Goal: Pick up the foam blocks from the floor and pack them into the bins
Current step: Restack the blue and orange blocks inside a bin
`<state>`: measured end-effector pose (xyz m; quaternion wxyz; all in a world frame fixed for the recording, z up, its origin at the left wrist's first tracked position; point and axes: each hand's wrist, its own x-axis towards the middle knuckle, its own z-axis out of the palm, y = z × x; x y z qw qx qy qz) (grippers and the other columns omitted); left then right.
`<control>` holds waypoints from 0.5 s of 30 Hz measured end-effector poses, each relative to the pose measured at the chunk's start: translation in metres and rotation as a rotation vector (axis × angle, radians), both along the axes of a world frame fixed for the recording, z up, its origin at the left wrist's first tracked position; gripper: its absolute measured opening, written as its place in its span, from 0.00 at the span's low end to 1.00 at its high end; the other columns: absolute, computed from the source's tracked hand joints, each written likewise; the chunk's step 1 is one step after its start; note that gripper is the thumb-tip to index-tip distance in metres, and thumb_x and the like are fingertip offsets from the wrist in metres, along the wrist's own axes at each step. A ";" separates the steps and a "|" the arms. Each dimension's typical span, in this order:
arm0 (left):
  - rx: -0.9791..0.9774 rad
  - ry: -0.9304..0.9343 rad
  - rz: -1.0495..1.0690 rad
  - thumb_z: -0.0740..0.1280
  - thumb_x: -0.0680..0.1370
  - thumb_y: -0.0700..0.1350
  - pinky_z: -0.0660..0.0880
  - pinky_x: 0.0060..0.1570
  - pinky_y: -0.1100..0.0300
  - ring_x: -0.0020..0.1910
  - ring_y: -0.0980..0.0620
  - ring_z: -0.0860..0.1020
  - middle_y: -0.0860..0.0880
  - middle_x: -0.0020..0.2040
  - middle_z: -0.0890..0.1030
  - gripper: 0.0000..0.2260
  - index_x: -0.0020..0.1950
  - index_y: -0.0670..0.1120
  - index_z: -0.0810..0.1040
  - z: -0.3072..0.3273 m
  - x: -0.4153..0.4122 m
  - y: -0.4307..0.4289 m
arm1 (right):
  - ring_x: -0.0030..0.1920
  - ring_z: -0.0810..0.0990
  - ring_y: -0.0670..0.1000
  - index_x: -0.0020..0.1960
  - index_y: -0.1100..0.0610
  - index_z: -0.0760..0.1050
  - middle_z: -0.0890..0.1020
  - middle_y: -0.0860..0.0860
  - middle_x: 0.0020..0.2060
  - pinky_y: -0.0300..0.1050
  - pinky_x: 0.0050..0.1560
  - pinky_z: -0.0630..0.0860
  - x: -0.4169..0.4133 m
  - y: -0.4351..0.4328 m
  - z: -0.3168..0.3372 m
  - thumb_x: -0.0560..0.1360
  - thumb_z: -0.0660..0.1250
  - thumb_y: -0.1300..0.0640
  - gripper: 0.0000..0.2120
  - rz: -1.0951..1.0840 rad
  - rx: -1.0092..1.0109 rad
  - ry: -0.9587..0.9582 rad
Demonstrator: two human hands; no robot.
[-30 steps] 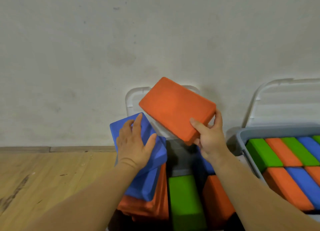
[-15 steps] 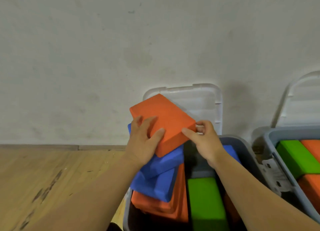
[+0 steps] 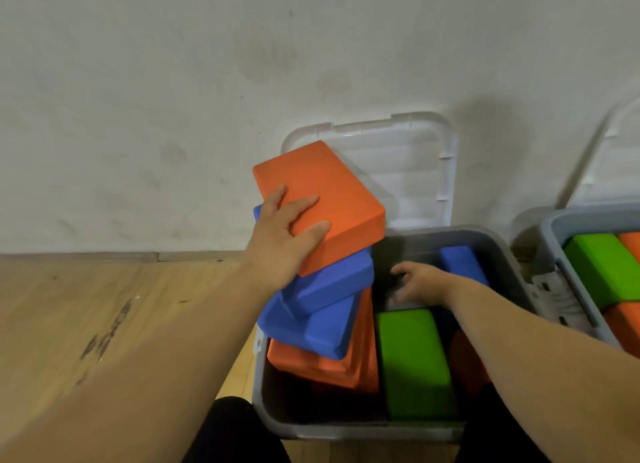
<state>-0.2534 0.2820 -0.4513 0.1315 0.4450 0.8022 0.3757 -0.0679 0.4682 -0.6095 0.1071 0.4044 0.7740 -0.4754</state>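
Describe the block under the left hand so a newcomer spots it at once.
Find the middle grey bin, clear lid leaning on the wall behind. At its left side the orange block lies topmost, tilted over two blue blocks, with the other orange blocks lower down.

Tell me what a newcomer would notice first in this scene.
A tilted stack of foam rises from the left side of the grey bin, with an orange block on top and blue blocks under it. The left grip rests flat on the orange block. The right grip reaches into the bin's dark gap beyond a green block.
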 end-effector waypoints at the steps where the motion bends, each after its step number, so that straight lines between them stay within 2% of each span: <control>1: 0.002 -0.003 0.005 0.67 0.70 0.65 0.56 0.71 0.63 0.79 0.57 0.58 0.56 0.82 0.56 0.28 0.71 0.63 0.75 0.000 0.001 0.001 | 0.62 0.80 0.51 0.77 0.58 0.67 0.80 0.53 0.62 0.40 0.64 0.72 -0.004 -0.005 -0.006 0.61 0.84 0.49 0.50 0.030 0.001 -0.046; 3: 0.006 -0.008 0.004 0.68 0.70 0.65 0.55 0.70 0.64 0.78 0.58 0.58 0.55 0.82 0.56 0.28 0.70 0.63 0.75 0.000 0.002 0.001 | 0.70 0.75 0.53 0.80 0.60 0.60 0.74 0.55 0.71 0.35 0.63 0.67 -0.007 -0.013 -0.017 0.71 0.80 0.56 0.44 0.078 -0.027 -0.107; 5: 0.005 -0.010 0.003 0.68 0.71 0.65 0.55 0.70 0.63 0.78 0.57 0.58 0.55 0.82 0.56 0.27 0.70 0.64 0.75 -0.001 0.001 -0.002 | 0.73 0.71 0.55 0.82 0.61 0.54 0.68 0.56 0.76 0.37 0.66 0.66 -0.006 -0.012 -0.034 0.73 0.79 0.59 0.47 0.077 -0.040 -0.143; 9: -0.006 0.000 0.001 0.69 0.71 0.64 0.56 0.71 0.62 0.78 0.58 0.58 0.56 0.82 0.56 0.25 0.69 0.66 0.74 0.001 -0.002 -0.004 | 0.71 0.75 0.56 0.84 0.57 0.51 0.70 0.57 0.75 0.42 0.66 0.71 -0.005 -0.004 -0.063 0.69 0.81 0.53 0.54 0.135 0.039 -0.268; 11: -0.015 0.003 -0.001 0.72 0.74 0.62 0.56 0.71 0.63 0.78 0.59 0.58 0.56 0.82 0.56 0.24 0.70 0.65 0.74 0.001 -0.003 -0.002 | 0.71 0.74 0.57 0.84 0.54 0.52 0.68 0.57 0.77 0.43 0.66 0.72 -0.008 -0.003 -0.075 0.69 0.81 0.49 0.54 0.196 0.097 -0.321; 13: -0.017 -0.002 -0.002 0.72 0.78 0.58 0.56 0.69 0.65 0.77 0.61 0.58 0.57 0.81 0.55 0.21 0.70 0.65 0.74 -0.001 -0.001 -0.001 | 0.73 0.71 0.59 0.84 0.51 0.53 0.64 0.57 0.78 0.46 0.69 0.73 -0.011 -0.005 -0.082 0.68 0.80 0.45 0.53 0.255 0.185 -0.375; 15: -0.014 -0.008 -0.006 0.71 0.78 0.56 0.55 0.66 0.69 0.75 0.64 0.57 0.58 0.81 0.55 0.20 0.69 0.66 0.73 -0.003 -0.001 0.001 | 0.76 0.65 0.61 0.84 0.50 0.52 0.61 0.57 0.80 0.48 0.72 0.69 -0.016 -0.005 -0.091 0.70 0.78 0.43 0.51 0.299 0.238 -0.401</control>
